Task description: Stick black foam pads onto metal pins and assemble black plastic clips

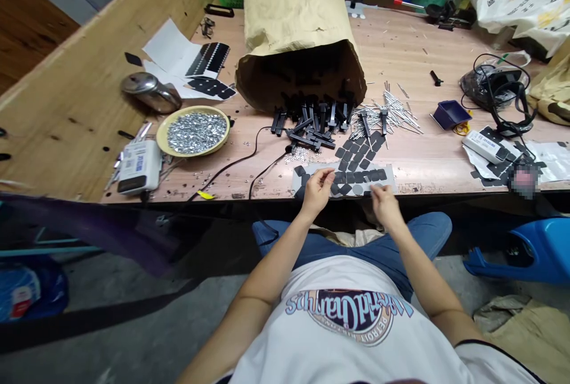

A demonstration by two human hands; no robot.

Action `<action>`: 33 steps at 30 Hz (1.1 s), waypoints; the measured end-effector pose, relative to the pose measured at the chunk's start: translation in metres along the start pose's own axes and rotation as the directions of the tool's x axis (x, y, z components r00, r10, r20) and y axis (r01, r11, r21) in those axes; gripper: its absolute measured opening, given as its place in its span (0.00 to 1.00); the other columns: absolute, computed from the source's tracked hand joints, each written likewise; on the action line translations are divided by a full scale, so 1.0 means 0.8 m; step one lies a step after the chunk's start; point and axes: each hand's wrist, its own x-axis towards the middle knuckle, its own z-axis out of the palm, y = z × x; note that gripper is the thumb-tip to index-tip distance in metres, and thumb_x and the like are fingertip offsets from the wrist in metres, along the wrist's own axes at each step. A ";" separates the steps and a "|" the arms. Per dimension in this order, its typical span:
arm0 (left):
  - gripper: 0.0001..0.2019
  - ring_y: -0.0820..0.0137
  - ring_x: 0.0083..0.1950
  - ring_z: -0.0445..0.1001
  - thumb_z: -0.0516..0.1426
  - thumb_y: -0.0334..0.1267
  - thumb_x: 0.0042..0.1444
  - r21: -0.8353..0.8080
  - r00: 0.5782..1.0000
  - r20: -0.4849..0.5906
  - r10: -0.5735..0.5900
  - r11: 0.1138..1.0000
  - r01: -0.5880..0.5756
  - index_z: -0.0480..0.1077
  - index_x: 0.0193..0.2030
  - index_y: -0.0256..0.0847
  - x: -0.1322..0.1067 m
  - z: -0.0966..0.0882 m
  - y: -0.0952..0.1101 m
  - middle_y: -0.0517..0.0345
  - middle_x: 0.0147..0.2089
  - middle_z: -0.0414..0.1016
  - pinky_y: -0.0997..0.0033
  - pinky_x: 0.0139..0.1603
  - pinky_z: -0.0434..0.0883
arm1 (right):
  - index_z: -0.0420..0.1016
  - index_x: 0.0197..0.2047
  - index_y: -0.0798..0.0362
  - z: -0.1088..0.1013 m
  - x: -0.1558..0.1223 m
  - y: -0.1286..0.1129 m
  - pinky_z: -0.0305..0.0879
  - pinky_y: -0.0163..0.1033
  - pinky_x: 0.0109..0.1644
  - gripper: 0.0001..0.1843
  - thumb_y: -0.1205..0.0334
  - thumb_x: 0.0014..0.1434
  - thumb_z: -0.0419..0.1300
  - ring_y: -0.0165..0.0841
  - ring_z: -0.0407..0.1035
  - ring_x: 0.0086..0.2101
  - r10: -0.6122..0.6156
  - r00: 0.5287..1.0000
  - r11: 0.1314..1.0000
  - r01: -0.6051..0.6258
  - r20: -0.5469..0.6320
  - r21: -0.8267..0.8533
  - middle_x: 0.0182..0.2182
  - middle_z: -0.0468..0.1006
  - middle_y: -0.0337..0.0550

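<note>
At the table's front edge my left hand (317,193) is closed, its thumb and fingers pinched together above a grey sheet (389,171). My right hand (386,206) is also closed in a pinch, over the sheet's front right part. Whatever either pinch holds is too small to make out. Small black rounded-square pieces (356,151) lie on the sheet and in a trail behind it. Farther back, a heap of black plastic parts (312,126) spills from the mouth of a brown paper sack (296,10). Thin metal rods (396,112) lie to the right of the heap.
On the left stand a yellow bowl (162,142) of small metal pieces, a metal cup (149,90) and a white box-like device (139,167). Black cables (256,149) cross the table nearby. On the right are a dark blue box (449,114) and a headset with straps (512,99).
</note>
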 end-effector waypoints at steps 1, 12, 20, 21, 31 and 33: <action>0.07 0.74 0.31 0.71 0.60 0.40 0.52 0.000 1.000 -0.012 -0.001 1.000 0.001 0.75 0.35 0.40 0.002 -0.003 0.000 0.57 0.31 0.75 0.76 0.35 0.67 | 0.76 0.49 0.50 0.004 -0.001 -0.006 0.67 0.37 0.34 0.17 0.63 0.62 0.49 0.30 0.66 0.26 -0.041 0.998 0.999 0.040 0.043 0.016 0.36 0.66 0.46; 0.08 0.73 0.30 0.71 0.59 0.42 0.53 0.015 0.993 -0.103 0.056 0.998 -0.055 0.75 0.32 0.39 0.005 -0.010 0.009 0.58 0.29 0.74 0.74 0.36 0.67 | 0.76 0.49 0.49 0.019 0.000 -0.016 0.67 0.39 0.33 0.18 0.61 0.63 0.47 0.29 0.64 0.23 -0.051 0.998 0.998 0.049 0.043 0.042 0.35 0.63 0.45; 0.09 0.72 0.32 0.71 0.58 0.42 0.53 0.030 0.991 -0.107 0.076 0.997 -0.073 0.74 0.30 0.39 0.007 -0.011 0.013 0.57 0.30 0.74 0.74 0.37 0.67 | 0.78 0.46 0.50 0.021 0.006 -0.008 0.69 0.39 0.36 0.17 0.61 0.61 0.50 0.31 0.67 0.28 0.033 0.999 0.988 -0.031 -0.008 0.150 0.33 0.64 0.44; 0.09 0.72 0.32 0.72 0.58 0.42 0.53 0.038 0.991 -0.097 0.089 0.996 -0.086 0.75 0.30 0.39 0.007 -0.010 0.014 0.57 0.30 0.74 0.74 0.38 0.67 | 0.77 0.46 0.50 0.022 0.005 -0.015 0.69 0.39 0.37 0.17 0.60 0.61 0.50 0.31 0.68 0.29 0.002 0.999 0.982 -0.009 0.034 0.187 0.33 0.64 0.43; 0.09 0.71 0.33 0.71 0.58 0.43 0.53 0.100 0.977 -0.176 0.119 0.990 -0.103 0.73 0.30 0.39 0.016 -0.020 0.003 0.57 0.30 0.74 0.74 0.38 0.66 | 0.76 0.49 0.46 -0.001 -0.039 -0.040 0.69 0.35 0.37 0.15 0.61 0.62 0.53 0.26 0.69 0.28 -0.428 0.804 0.900 0.339 0.413 0.272 0.38 0.69 0.42; 0.09 0.71 0.34 0.71 0.58 0.42 0.53 0.130 0.971 -0.193 0.138 0.985 -0.114 0.73 0.30 0.39 0.020 -0.024 0.000 0.57 0.30 0.74 0.74 0.38 0.66 | 0.76 0.49 0.48 -0.002 -0.032 -0.044 0.69 0.36 0.38 0.15 0.60 0.62 0.54 0.29 0.71 0.31 -0.460 0.802 0.888 0.420 0.381 0.187 0.40 0.71 0.44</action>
